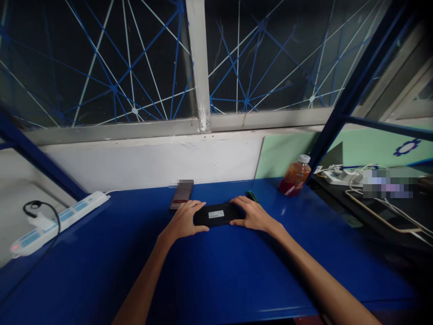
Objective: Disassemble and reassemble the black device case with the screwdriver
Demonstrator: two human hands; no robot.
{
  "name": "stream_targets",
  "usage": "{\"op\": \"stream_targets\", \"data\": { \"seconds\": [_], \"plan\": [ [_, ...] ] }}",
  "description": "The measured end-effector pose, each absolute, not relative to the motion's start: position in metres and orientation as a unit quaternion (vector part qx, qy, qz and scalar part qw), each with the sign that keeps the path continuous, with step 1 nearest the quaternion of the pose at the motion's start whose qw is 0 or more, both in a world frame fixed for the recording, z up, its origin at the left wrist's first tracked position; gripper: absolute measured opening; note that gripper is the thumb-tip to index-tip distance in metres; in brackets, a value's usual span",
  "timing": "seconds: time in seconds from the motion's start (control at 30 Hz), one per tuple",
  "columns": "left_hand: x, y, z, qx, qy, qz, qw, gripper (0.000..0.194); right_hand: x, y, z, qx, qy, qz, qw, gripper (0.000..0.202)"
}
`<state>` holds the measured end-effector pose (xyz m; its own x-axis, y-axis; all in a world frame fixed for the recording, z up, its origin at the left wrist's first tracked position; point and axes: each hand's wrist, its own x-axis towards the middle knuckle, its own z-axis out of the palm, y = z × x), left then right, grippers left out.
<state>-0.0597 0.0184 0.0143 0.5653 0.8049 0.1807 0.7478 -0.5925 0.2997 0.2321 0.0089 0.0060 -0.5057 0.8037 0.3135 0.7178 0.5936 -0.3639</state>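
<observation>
Both hands grip a flat black rectangular object (pixel 233 213) with a white label on its upper face; its exact kind does not show. At its left end, my left hand (pixel 186 220) closes with the thumb along the near edge and the fingers along the far one. The opposite end sits in my right hand (pixel 252 213), gripped the same way. A phone (pixel 181 196) lies just behind my left hand. Beyond my right hand, a small black and green item (pixel 252 196) is partly hidden.
Along the left of the blue table (pixel 216 275) runs a white power strip (pixel 69 220) with a black cable plugged in. A bottle of reddish drink (pixel 295 176) stands at the back right. Farther right, white cables (pixel 358 185) lie on a dark surface. Blue frame posts rise either side.
</observation>
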Motion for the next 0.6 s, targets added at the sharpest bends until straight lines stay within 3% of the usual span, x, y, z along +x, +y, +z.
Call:
{"op": "stream_targets", "data": {
  "seconds": [0.17, 0.37, 0.6],
  "plan": [
    [-0.051, 0.018, 0.009, 0.888, 0.420, 0.167, 0.089, 0.072, 0.235, 0.008, 0.012, -0.446, -0.855, 0.089, 0.249, 0.063],
    [-0.058, 0.019, 0.017, 0.888, 0.426, 0.131, 0.112, 0.073, 0.262, 0.018, 0.023, -0.539, -0.780, 0.008, 0.318, 0.036],
    [-0.054, 0.012, 0.020, 0.892, 0.407, 0.161, 0.108, 0.065, 0.286, 0.029, 0.016, -0.649, -0.729, -0.002, 0.219, 0.032]
  ]
}}
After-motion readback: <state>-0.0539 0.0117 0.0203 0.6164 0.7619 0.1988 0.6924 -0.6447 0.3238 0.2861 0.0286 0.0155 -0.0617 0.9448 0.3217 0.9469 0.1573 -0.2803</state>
